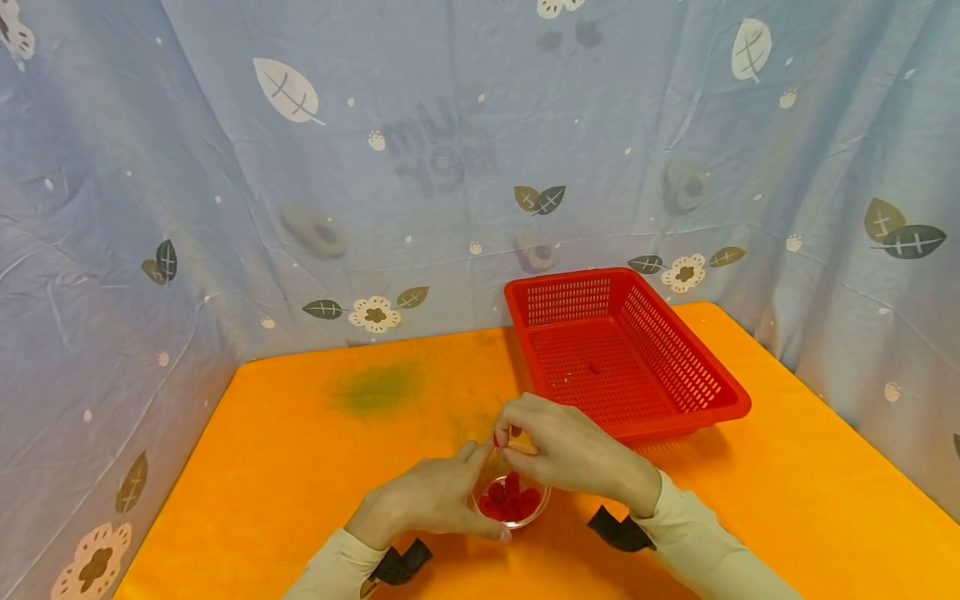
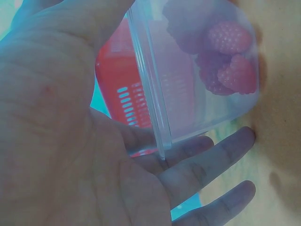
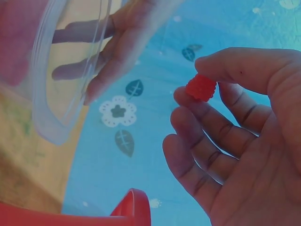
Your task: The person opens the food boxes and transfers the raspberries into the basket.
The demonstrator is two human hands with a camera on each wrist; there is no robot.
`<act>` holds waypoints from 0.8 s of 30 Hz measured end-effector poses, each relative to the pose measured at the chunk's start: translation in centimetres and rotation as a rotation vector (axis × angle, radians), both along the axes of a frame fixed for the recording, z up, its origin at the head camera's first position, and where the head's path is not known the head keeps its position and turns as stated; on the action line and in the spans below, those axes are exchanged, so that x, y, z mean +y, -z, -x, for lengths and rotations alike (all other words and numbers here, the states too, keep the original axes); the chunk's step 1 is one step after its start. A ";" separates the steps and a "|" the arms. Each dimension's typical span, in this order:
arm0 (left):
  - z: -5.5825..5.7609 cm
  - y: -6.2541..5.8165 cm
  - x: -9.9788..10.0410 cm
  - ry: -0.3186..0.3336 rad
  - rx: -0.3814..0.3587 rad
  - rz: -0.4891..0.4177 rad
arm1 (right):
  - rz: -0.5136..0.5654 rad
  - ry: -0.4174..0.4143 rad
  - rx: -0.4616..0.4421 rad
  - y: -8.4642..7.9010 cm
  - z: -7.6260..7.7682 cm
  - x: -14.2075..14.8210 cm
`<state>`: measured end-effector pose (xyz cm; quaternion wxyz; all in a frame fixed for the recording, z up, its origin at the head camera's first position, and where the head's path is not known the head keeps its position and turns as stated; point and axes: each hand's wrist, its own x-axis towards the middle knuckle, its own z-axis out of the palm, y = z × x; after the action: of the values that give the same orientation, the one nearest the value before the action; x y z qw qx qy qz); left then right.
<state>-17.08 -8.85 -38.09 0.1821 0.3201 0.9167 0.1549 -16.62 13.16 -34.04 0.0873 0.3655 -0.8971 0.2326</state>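
Observation:
In the head view a clear plastic container (image 1: pixel 544 498) stands on the orange table. Several raspberries (image 1: pixel 508 502) lie at its bottom, also visible through its wall in the left wrist view. My left hand (image 1: pixel 427 497) holds the container from the left, thumb along the near side and fingers round the far side. Between thumb and fingertip, my right hand (image 1: pixel 573 454) pinches a single raspberry (image 3: pixel 201 87). That hand is just over the container's rim in the head view. The right wrist view shows the raspberry to one side of the open rim (image 3: pixel 44 89).
A red plastic basket (image 1: pixel 637 429) with slotted walls stands behind my right hand, a small red piece (image 1: pixel 595 367) on its floor. Orange cloth (image 1: pixel 300 442) covers the table, with a greenish stain. Patterned blue curtains (image 1: pixel 420 167) enclose the back and sides.

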 end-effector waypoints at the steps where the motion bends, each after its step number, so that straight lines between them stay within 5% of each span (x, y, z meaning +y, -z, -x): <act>1: 0.0 0.0 0.0 -0.001 0.003 0.003 | 0.002 0.005 0.000 -0.1 0.0 0.0; 24: -0.1 0.1 0.0 -0.006 0.048 0.023 | 0.035 0.075 0.105 -1.4 0.3 2.0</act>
<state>-16.94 -8.82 -38.17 0.1630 0.3190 0.9235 0.1370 -16.96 15.14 -32.60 0.1493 0.3418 -0.9001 0.2252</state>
